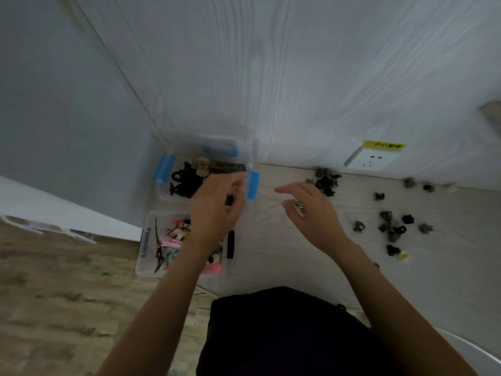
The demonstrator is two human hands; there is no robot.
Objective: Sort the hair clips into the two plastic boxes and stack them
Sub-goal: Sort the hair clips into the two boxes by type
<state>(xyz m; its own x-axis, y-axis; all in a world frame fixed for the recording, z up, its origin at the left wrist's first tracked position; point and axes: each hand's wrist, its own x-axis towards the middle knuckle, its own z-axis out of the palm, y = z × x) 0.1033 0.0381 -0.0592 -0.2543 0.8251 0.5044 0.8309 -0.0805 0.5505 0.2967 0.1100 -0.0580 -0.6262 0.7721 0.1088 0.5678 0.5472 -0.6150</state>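
Note:
Two clear plastic boxes sit on the floor at the left. The far box (165, 169) has blue latches and holds black and tan claw clips. The near box (143, 256) holds pink and other coloured clips plus a long dark clip. My left hand (214, 210) hovers over the gap between the boxes, pinching a small black clip (230, 200). My right hand (311, 210) hovers over the floor with fingers spread and something small and shiny at the fingers. Several small dark clips (390, 226) lie scattered on the floor to the right, with a cluster (326, 181) by the wall.
A white wall runs along the far side, with a power socket (371, 160) low on it under a yellow label. A grey wall closes off the left. My dark-clothed knee (284, 335) fills the near centre. A white curved edge (477, 348) shows at bottom right.

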